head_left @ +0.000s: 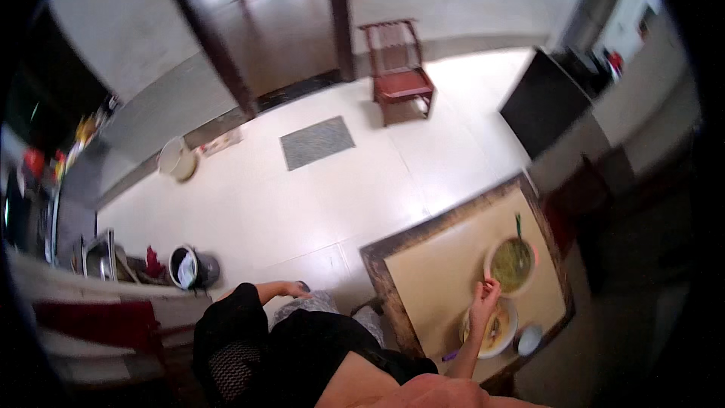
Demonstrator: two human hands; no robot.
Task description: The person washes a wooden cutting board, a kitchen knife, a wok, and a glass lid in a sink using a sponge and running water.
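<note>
Right hand (485,301): fingers bent, at the near rim of a round, pale, green-filled bowl (488,264); cannot tell whether gripping. Round white bowl, yellowish contents (513,326): beside the right wrist. Both: on tan-topped, dark-edged table (427,279). Left hand (296,290): near grey patterned trousers (326,301), grip unclear.

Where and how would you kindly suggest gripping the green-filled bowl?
I'd probably grip the bowl by its left rim, coming from the left: that round edge faces tabletop, while a utensil juts past the far edge and another bowl sits nearer.
</note>
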